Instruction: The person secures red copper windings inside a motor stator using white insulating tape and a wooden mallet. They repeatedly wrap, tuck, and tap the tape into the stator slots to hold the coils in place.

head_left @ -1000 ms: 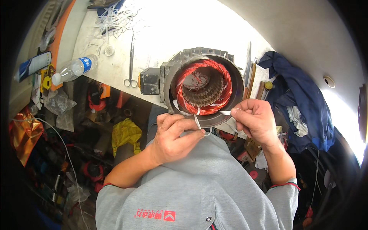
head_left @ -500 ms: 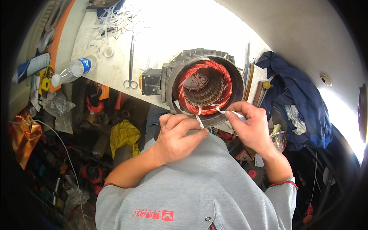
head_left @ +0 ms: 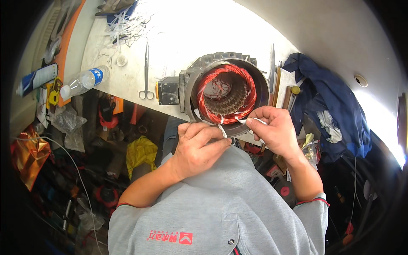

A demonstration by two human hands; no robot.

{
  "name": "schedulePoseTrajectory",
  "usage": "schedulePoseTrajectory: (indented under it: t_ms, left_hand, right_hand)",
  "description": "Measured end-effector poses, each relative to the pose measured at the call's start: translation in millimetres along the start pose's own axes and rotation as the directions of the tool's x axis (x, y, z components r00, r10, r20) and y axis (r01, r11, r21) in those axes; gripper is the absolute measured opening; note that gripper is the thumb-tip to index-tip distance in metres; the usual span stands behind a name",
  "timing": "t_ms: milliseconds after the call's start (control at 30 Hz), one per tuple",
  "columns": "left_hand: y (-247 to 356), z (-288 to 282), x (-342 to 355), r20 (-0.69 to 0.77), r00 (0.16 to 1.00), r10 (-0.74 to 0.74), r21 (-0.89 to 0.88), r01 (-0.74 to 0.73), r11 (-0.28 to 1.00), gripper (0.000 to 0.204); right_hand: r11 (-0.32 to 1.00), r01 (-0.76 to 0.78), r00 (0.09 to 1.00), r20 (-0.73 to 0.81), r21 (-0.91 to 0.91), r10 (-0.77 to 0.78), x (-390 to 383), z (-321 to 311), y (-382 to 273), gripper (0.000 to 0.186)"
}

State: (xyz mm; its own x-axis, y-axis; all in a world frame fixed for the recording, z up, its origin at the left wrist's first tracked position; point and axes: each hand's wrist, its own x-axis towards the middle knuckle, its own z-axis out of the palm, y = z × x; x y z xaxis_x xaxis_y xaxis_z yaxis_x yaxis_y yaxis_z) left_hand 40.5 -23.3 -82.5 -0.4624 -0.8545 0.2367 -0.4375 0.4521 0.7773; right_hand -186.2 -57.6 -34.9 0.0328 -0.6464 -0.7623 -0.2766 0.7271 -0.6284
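Note:
An open-ended motor housing [head_left: 262, 80] lies at the near edge of the bench, its round mouth facing me. Inside it sits a ring of red copper winding [head_left: 251, 87] around a slotted core. At the ring's lower rim my right hand [head_left: 274, 129] pinches one end of a white binding tape [head_left: 241, 120], pulled out to the right. My left hand [head_left: 197, 146] is closed at the lower left of the mouth, with a white strip [head_left: 222, 131] running from the winding to its fingertips. The inside of the left fist is hidden.
Scissors [head_left: 146, 76] lie left of the motor, near a plastic bottle [head_left: 85, 80] on the bench edge. White and dark scraps [head_left: 125, 25] are heaped at the back left. Dark blue cloth [head_left: 327, 106] hangs at the right beside rods and sticks [head_left: 277, 87]. Below, a yellow cloth [head_left: 141, 155] lies among clutter.
My right hand has shifted slightly up and left with its tape end, closer to the winding. The left hand stays nearly in place. The whole view has shifted a little.

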Motion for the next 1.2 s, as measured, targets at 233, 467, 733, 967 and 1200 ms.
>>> schedulePoseTrajectory:
  t_ms: [233, 467, 733, 967, 1200]
  left_hand:
    - [1.0, -6.1, 1.4, 0.045, 0.999, -0.005, -0.01, 0.006, 1.0, 0.03]
    - [-0.5, -11.2, 4.4, 0.108, 0.994, 0.032, 0.016, -0.034, 0.999, 0.031]
    - [1.0, -15.5, 9.5, 0.128, 0.991, 0.033, -0.018, -0.031, 0.999, 0.029]
    - [-2.0, -30.8, 19.6, 0.006, 0.997, -0.075, -0.12, 0.075, 0.99, 0.029]
    - [-14.2, -31.1, 85.8, 0.426, 0.903, -0.048, 0.074, 0.018, 0.997, 0.023]
  right_hand:
    - [0.792, 0.36, 0.899, -0.042, -0.494, -0.435, -25.4, 14.4, 7.9, 0.011]
    - [0.972, 0.067, 0.995, -0.051, -0.226, -0.08, -3.2, 6.3, -3.7, 0.02]
    - [0.994, -0.003, 1.0, 0.03, -0.113, 0.007, 15.9, -9.2, -10.8, 0.024]
    - [0.879, 0.312, 0.935, -0.049, -0.36, -0.351, -11.6, 3.2, 4.1, 0.017]
    - [0.661, 0.45, 0.813, -0.031, -0.601, -0.581, -26.6, 31.0, 24.5, 0.005]
